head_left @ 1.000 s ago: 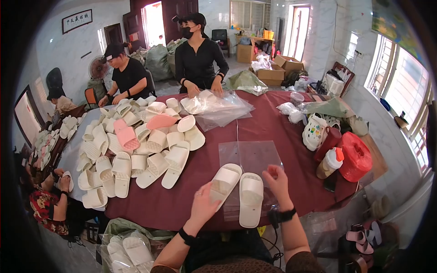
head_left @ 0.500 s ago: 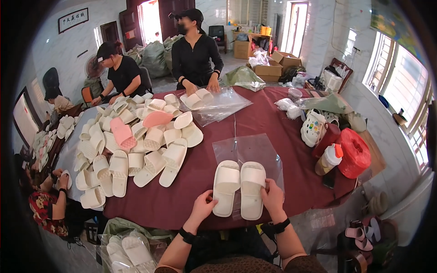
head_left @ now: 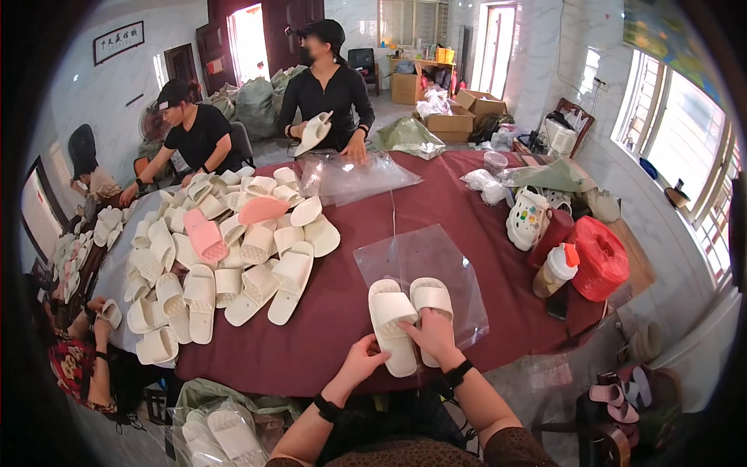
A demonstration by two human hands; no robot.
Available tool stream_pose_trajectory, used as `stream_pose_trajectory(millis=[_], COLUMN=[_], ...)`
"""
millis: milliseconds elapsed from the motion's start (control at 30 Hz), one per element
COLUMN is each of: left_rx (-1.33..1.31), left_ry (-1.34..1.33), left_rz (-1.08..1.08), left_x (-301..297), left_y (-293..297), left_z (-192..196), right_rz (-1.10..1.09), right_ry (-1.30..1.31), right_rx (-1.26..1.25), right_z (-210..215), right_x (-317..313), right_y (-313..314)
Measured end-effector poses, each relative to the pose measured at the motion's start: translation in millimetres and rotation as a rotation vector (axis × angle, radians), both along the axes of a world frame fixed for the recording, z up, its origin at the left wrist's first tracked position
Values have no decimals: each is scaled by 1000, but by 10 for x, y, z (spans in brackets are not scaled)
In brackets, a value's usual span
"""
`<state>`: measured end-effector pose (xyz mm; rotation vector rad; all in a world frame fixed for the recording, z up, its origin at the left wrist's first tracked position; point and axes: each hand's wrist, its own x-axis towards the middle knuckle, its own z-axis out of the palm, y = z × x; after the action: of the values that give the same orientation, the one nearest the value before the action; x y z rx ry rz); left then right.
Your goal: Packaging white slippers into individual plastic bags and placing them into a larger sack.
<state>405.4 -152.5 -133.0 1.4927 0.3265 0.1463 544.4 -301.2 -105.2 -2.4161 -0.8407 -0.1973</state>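
A pair of white slippers lies side by side before me, soles down, partly over a clear plastic bag point(head_left: 459, 261). My left hand point(head_left: 362, 360) pinches the lower left edge of the left slipper point(head_left: 387, 308). Across the right slipper point(head_left: 428, 293) reaches my right hand point(head_left: 434, 335), its thumb against the left slipper's inner side. The other fingers wrap onto the right slipper, and their tips are hidden. To the left spreads a big heap of white slippers point(head_left: 257, 245), with pink slippers point(head_left: 205, 233) among them.
At right stand a bottle point(head_left: 556, 270), a red roll point(head_left: 601, 261) and a decorated clog point(head_left: 529, 220) on the maroon tablecloth point(head_left: 311, 350). Across the table a co-worker point(head_left: 327, 97) holds a slipper beside plastic bags point(head_left: 362, 177). Other people work at left. Bagged slippers point(head_left: 226, 436) lie below the table edge.
My right hand has moved left from the right slipper's outer edge onto that slipper. The pair is now slightly turned. Across the table, the co-worker has lifted a slipper.
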Motion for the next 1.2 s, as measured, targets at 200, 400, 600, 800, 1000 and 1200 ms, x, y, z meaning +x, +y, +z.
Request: stream_pose_trajectory(millis=[200, 400, 600, 800, 1000, 1200], left_rx=[453, 366, 1225, 1185, 1224, 1265], left_ry=[-33, -374, -254, -175, -351, -311], left_rz=[-169, -321, -377, -285, -177, -451], left_x=[-42, 97, 150, 136, 448, 667], left_y=[-155, -235, -430, -425, -535, -488], left_z=[387, 305, 215, 177, 291, -119], right_rz=[-84, -121, -88, -123, -236, -113], right_ry=[163, 244, 337, 426, 721, 861], right_rx=[134, 584, 990, 1269, 1285, 1309], right_z=[-168, -156, -36, 115, 368, 387], right_x=[179, 226, 211, 190, -2, -56], right_y=[18, -132, -455, -902, -784, -809])
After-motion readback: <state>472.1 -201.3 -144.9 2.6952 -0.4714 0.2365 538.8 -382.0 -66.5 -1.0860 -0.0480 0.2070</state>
